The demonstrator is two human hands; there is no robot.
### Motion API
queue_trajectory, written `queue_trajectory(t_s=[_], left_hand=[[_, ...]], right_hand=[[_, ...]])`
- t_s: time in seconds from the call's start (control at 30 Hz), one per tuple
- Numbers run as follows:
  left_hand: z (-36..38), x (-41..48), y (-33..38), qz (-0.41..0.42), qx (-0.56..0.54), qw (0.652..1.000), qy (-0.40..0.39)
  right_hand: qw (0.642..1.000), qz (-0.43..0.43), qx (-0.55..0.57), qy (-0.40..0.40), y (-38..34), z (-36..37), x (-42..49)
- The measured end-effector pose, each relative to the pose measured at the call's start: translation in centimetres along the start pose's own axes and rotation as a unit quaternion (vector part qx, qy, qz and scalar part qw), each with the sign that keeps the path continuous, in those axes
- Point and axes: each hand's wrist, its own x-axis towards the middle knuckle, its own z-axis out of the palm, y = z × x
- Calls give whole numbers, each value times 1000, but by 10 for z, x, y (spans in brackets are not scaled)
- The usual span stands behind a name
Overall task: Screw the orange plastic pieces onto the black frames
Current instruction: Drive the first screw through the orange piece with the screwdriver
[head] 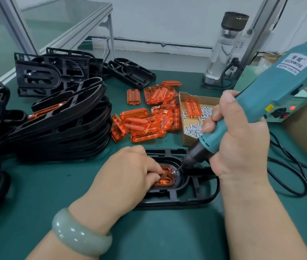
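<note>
A black frame (pixel 195 196) lies flat on the green table in front of me. An orange plastic piece (pixel 165 177) sits in its oval recess. My left hand (pixel 128 173) rests on the frame and its curled fingertips hold the orange piece down. My right hand (pixel 239 136) grips a teal electric screwdriver (pixel 265 96), tilted down to the left. Its bit carries a small screw (pixel 174 172) at the upper right corner of the orange piece.
A pile of loose orange pieces (pixel 148 117) lies behind the frame. A cardboard box (pixel 195 117) beside it holds silver screws. Stacked black frames (pixel 64 121) fill the left side. A glass bottle (pixel 224 47) and a power supply unit (pixel 287 109) stand at the back right, cables trailing.
</note>
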Motion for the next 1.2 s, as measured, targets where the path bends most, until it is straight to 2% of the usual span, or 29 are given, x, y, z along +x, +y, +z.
queue_trajectory(t_s=[0.43,0.8,1.2], left_hand=[[-1,0,2,-2,-1,1000,5],[-2,-1,3,6,11,1000,-2],[0,1,1,10,32,999,-15]], right_hand=[[999,-17,-21,-28,0,4,-5],[980,-53,-22,-189,0,10,-10],[985,-11,5,-173,1,10,-5]])
